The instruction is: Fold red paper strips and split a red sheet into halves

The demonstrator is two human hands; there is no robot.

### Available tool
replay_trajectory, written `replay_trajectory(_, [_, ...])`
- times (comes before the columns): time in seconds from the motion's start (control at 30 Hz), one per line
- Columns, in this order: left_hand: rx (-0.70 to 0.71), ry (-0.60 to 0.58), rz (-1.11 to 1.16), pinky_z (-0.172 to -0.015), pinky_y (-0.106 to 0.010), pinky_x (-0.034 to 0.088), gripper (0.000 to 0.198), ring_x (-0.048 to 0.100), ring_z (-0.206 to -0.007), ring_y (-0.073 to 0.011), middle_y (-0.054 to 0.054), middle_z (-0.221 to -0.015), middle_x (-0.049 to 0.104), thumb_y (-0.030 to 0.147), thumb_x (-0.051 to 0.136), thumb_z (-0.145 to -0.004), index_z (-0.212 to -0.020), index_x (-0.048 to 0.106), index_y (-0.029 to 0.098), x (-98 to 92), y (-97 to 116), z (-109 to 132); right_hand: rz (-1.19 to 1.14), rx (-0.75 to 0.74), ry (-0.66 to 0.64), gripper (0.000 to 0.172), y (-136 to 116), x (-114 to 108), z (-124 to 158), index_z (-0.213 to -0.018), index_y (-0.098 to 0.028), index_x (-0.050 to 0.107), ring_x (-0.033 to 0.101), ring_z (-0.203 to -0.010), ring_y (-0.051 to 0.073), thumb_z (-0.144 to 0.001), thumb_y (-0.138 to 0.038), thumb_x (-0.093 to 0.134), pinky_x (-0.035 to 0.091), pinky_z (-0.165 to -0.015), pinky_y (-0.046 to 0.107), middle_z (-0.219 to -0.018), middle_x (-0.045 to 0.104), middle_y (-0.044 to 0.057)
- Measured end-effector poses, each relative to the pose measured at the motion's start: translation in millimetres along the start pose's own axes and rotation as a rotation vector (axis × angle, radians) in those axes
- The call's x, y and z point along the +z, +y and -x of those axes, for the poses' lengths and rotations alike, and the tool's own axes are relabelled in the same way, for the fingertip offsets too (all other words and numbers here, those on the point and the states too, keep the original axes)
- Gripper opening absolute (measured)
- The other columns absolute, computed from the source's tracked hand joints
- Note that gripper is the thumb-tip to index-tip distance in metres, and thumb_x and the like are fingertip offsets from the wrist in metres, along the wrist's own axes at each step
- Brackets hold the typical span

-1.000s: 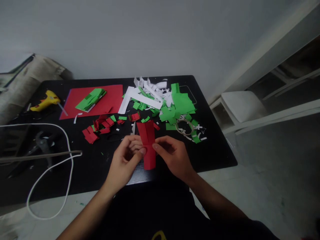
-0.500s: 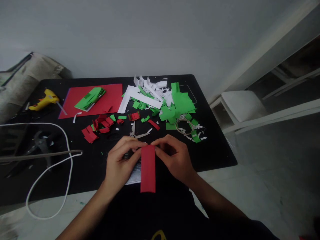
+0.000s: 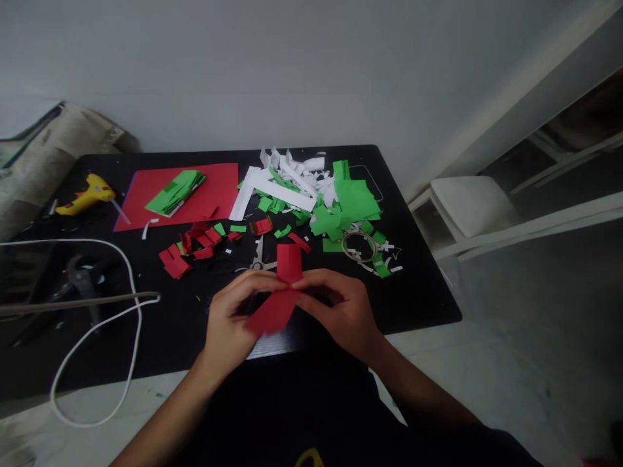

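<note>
Between my two hands is a red paper strip (image 3: 289,261), pinched at its middle. One part of it points away from me; the lower part swings toward my left palm and is blurred. My left hand (image 3: 238,311) is closed on the strip's left edge with thumb and forefinger. From the other side, my right hand (image 3: 341,308) pinches the right edge. Just beyond my hands lie opened scissors (image 3: 258,258), partly covered by the strip. Small folded red paper pieces (image 3: 199,240) are beyond my left hand.
A yellow glue gun (image 3: 90,194) lies at the left, near a red sheet (image 3: 219,188) bearing a green folded stack (image 3: 176,192). White scraps (image 3: 296,172), green paper (image 3: 357,198) and a ring (image 3: 360,246) cover the back right. A white cable (image 3: 134,337) loops over the table's front edge.
The red strip hung toward me before; now it is bent at the pinch, one part pointing away and the other turned left. Both hands have stayed nearly in place.
</note>
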State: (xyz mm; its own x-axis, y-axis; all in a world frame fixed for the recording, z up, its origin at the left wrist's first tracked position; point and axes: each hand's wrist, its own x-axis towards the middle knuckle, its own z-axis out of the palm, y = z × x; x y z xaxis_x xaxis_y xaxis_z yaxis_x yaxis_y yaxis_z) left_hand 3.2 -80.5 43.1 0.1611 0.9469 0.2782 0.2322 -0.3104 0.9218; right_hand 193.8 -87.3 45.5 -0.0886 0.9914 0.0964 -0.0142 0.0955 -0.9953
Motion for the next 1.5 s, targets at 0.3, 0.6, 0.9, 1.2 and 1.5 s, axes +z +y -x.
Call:
replay_trajectory(0.3, [-0.167, 0.168, 0.103, -0.068, -0.022, 0.056, 0.014, 0.069, -0.070, -0.0116, 0.002, -0.079, 0.073, 0.024, 0.080, -0.085, -0.089, 0.068, 0.021, 13.2, 0, 3, -0.080, 0.111, 0.092, 0.023, 3, 7, 1, -0.103, -0.025, 0.075, 0.078, -0.089, 0.019, -0.081, -0.026, 0.084, 0.064, -0.086, 0.032, -0.097, 0.080, 0.002])
replay_trajectory(0.6, [-0.203, 0.203, 0.139, -0.084, -0.032, 0.060, 0.051, 0.076, -0.092, -0.0191, -0.003, -0.100, 0.075, 0.031, 0.082, -0.083, -0.124, 0.053, 0.023, 7.1, 0, 1, -0.009, 0.023, 0.076, 0.010, -3, 7, -1, -0.100, -0.025, 0.077, 0.075, -0.093, 0.017, -0.091, -0.021, 0.073, 0.062, -0.086, 0.030, -0.100, 0.079, 0.002])
replay_trajectory(0.9, [-0.190, -0.028, -0.094, -0.086, -0.027, 0.059, 0.018, 0.075, -0.093, -0.0185, -0.001, -0.098, 0.080, 0.033, 0.080, -0.087, -0.103, 0.078, 0.026, -19.9, -3, -4, -0.005, 0.040, 0.059, 0.027, 3, 3, -3, -0.113, -0.027, 0.075, 0.076, -0.090, 0.016, -0.087, -0.022, 0.079, 0.063, -0.088, 0.030, -0.096, 0.078, 0.000])
replay_trajectory(1.2, [-0.245, 0.134, -0.060, -0.078, -0.025, 0.059, 0.014, 0.075, -0.084, -0.0163, 0.001, -0.091, 0.079, 0.034, 0.082, -0.084, -0.093, 0.077, 0.025, -5.5, -6, 2, -0.019, 0.084, 0.116, 0.020, 3, 6, -3, -0.100, -0.025, 0.077, 0.077, -0.087, 0.017, -0.081, -0.026, 0.085, 0.065, -0.082, 0.030, -0.096, 0.079, 0.001])
replay_trajectory(1.5, [-0.090, 0.020, -0.025, -0.080, -0.023, 0.056, 0.014, 0.071, -0.091, -0.0139, 0.000, -0.101, 0.074, 0.024, 0.079, -0.087, -0.086, 0.066, 0.022, -8.2, -5, 2, 0.013, 0.036, 0.131, 0.019, 4, 3, -4, -0.106, -0.026, 0.080, 0.078, -0.095, 0.018, -0.087, -0.022, 0.080, 0.065, -0.089, 0.030, -0.104, 0.082, 0.002])
